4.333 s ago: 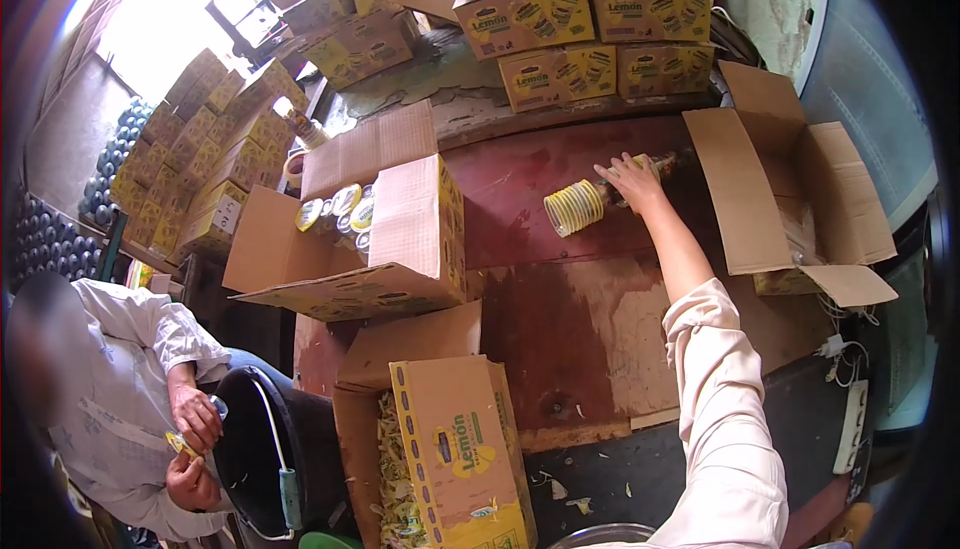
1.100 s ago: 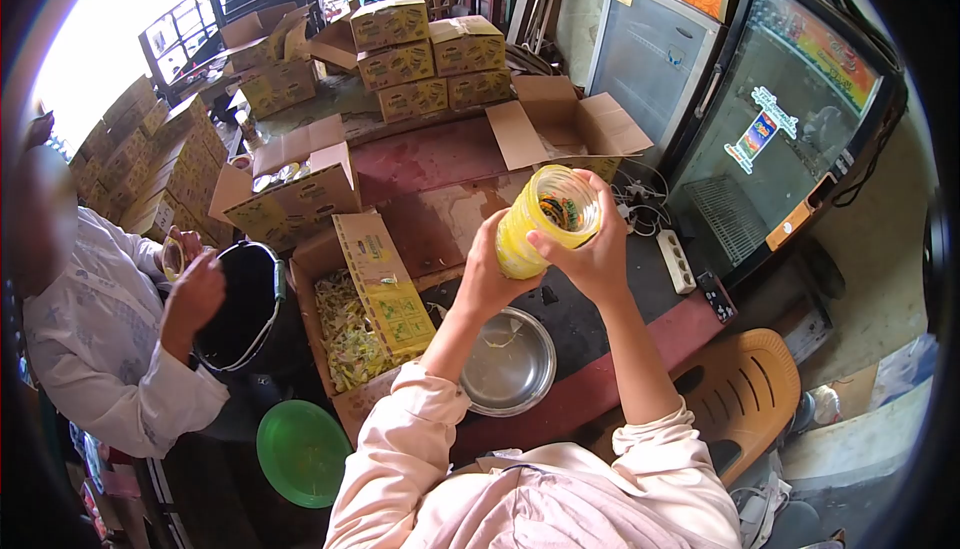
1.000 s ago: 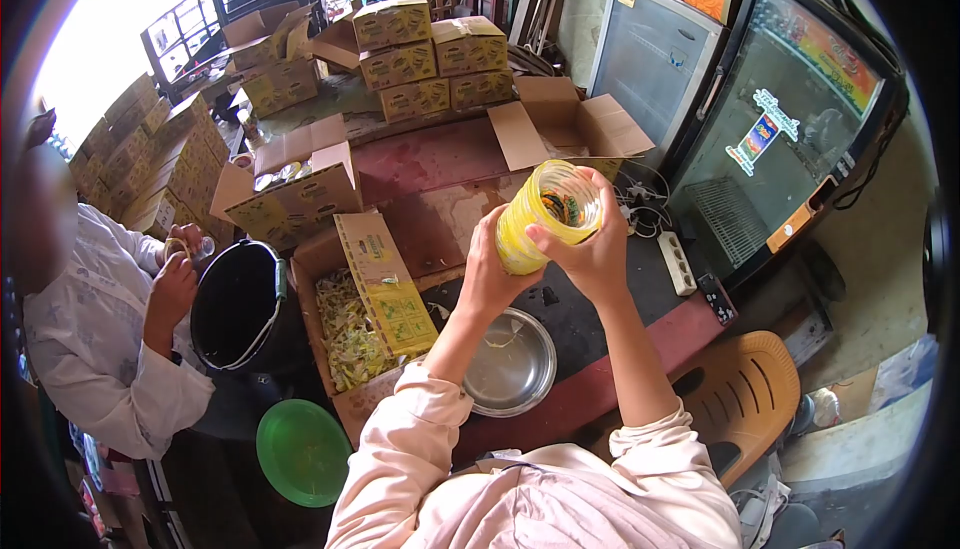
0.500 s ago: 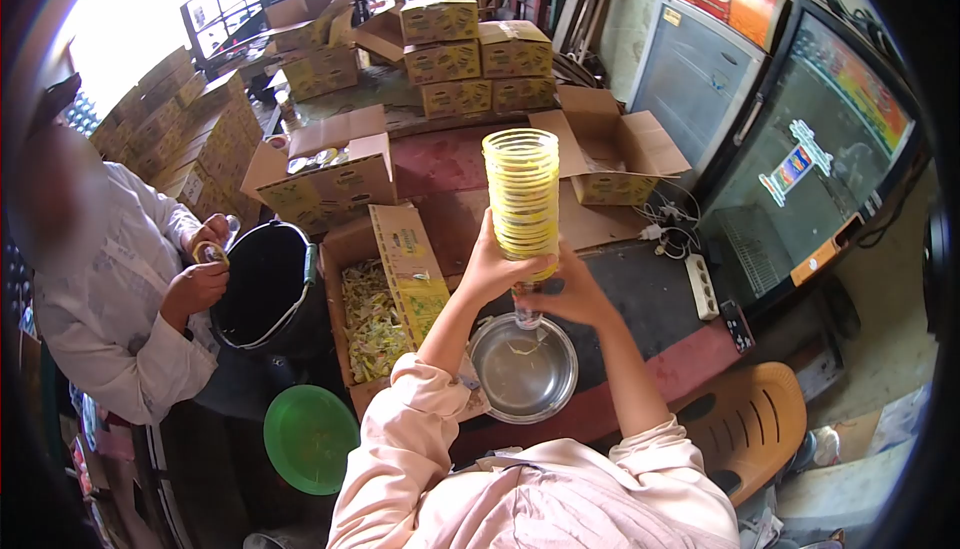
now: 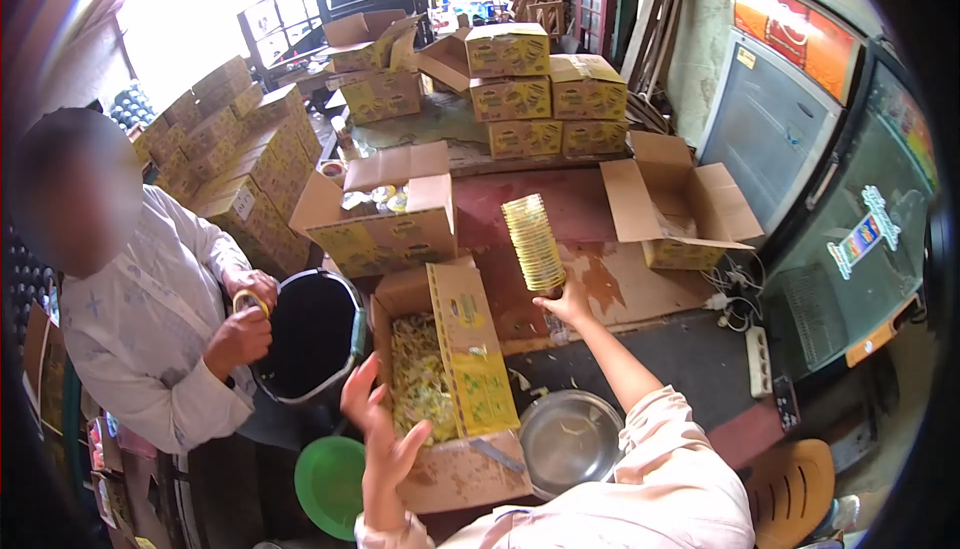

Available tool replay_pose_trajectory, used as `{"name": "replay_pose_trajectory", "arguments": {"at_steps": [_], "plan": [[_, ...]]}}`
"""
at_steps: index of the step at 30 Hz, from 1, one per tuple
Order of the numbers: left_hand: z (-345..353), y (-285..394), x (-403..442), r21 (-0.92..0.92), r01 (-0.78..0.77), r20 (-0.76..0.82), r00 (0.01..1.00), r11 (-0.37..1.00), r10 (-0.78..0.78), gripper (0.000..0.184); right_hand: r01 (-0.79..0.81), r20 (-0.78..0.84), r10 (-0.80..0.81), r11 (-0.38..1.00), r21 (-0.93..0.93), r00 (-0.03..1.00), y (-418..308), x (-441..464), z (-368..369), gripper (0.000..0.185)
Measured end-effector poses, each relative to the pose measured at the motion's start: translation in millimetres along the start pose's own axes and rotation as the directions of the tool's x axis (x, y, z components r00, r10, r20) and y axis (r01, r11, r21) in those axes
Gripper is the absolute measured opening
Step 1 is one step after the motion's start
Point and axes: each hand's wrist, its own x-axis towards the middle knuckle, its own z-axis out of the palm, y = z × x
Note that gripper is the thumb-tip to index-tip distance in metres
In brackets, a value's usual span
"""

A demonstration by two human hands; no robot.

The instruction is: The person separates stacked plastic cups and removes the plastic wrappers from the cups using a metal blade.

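Observation:
My right hand [image 5: 566,301] is wrapped around the lower end of a tall stack of nested plastic cups with yellow rims [image 5: 533,242]. The stack leans slightly left above the worktable. My left hand [image 5: 385,439] is empty with its fingers spread. It is raised in front of an open cardboard box [image 5: 470,349] filled with yellowish plastic scraps [image 5: 420,379]. A round metal bowl [image 5: 570,439] sits below my right forearm, on the dark part of the table.
A person [image 5: 170,299] on the left holds a small yellow-rimmed item over a black bucket [image 5: 308,339]. A green basin [image 5: 330,484] is below. Open cartons [image 5: 385,234] [image 5: 690,209] and stacked boxes [image 5: 510,99] stand farther back. A power strip [image 5: 759,361] lies on the right beside glass-door fridges [image 5: 770,119].
My left hand has let go of the cup stack and swung down to the left, opening. My right hand now holds the stack alone, tilted and farther away. The view has shifted left.

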Motion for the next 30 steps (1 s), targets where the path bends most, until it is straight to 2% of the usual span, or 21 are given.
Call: {"name": "replay_pose_trajectory", "arguments": {"at_steps": [2,3,4,5,6,7,8,10,13,16,18,22,23,24,26,28,29,30], "plan": [[-29,-15,-23,0.117,0.155,-0.179,0.975,0.981,-0.133,0.098,-0.082,0.017,0.083,0.996,-0.029,0.996,25,35,29,0.088],[-38,-22,-32,0.090,0.175,-0.279,0.950,0.981,-0.144,0.101,-0.102,0.008,0.103,0.994,-0.044,0.995,45,54,51,0.090],[-50,-31,-44,0.149,0.195,-0.327,0.935,0.970,-0.138,0.089,-0.124,0.001,0.124,0.991,-0.057,0.992,55,70,70,0.092],[-61,-39,-57,0.205,0.264,-0.368,0.913,0.942,-0.175,0.088,-0.209,0.068,0.212,0.977,-0.054,0.975,51,83,77,0.098],[-70,-49,-67,0.201,0.253,-0.420,0.895,0.946,-0.150,0.083,-0.260,0.093,0.270,0.959,-0.112,0.958,51,96,88,0.098],[-66,-28,-66,0.214,0.230,-0.408,0.904,0.949,-0.127,0.063,-0.307,0.115,0.328,0.936,-0.170,0.938,52,108,100,0.099],[-68,-32,-68,0.258,0.233,-0.414,0.903,0.938,-0.111,0.065,-0.352,0.135,0.388,0.907,-0.231,0.912,50,118,111,0.099],[-64,-31,-67,0.256,0.248,-0.449,0.886,0.934,-0.113,0.065,-0.381,0.157,0.414,0.902,-0.204,0.897,47,134,131,0.097],[-53,-27,-62,0.281,0.381,-0.482,0.850,0.881,-0.214,0.065,-0.443,0.148,0.470,0.877,-0.185,0.870,42,152,155,0.093],[-58,-44,-65,0.434,0.367,-0.426,0.888,0.823,-0.171,0.066,-0.431,0.144,0.459,0.882,-0.190,0.876,41,166,172,0.091],[-50,-37,-59,0.434,0.401,-0.429,0.879,0.807,-0.207,0.066,-0.435,0.166,0.462,0.883,-0.174,0.871,39,169,172,0.089],[-49,-40,-62,0.383,0.463,-0.452,0.849,0.799,-0.275,0.067,-0.423,0.228,0.475,0.873,-0.242,0.850,34,172,163,0.098],[-50,-40,-62,0.383,0.459,-0.446,0.852,0.801,-0.275,0.067,-0.396,0.151,0.470,0.847,-0.355,0.870,30,172,164,0.103],[-49,-39,-62,0.383,0.457,-0.440,0.854,0.803,-0.276,0.067,-0.340,0.042,0.416,0.794,-0.504,0.908,24,175,164,0.099],[-52,-39,-67,0.387,0.461,-0.446,0.852,0.799,-0.275,0.067,-0.186,-0.185,0.102,0.827,-0.530,0.977,29,186,175,0.076],[-51,-44,-74,0.385,0.473,-0.471,0.839,0.793,-0.271,0.067,-0.086,-0.118,0.059,0.967,-0.239,0.991,2,194,160,0.061],[-52,-45,-77,0.434,0.486,-0.465,0.842,0.759,-0.273,0.068,-0.035,-0.093,0.028,0.997,-0.076,0.995,-21,197,153,0.055],[-55,-45,-79,0.483,0.496,-0.459,0.845,0.721,-0.274,0.068,0.111,-0.135,-0.090,0.983,0.150,0.987,-35,199,156,0.049]]}}
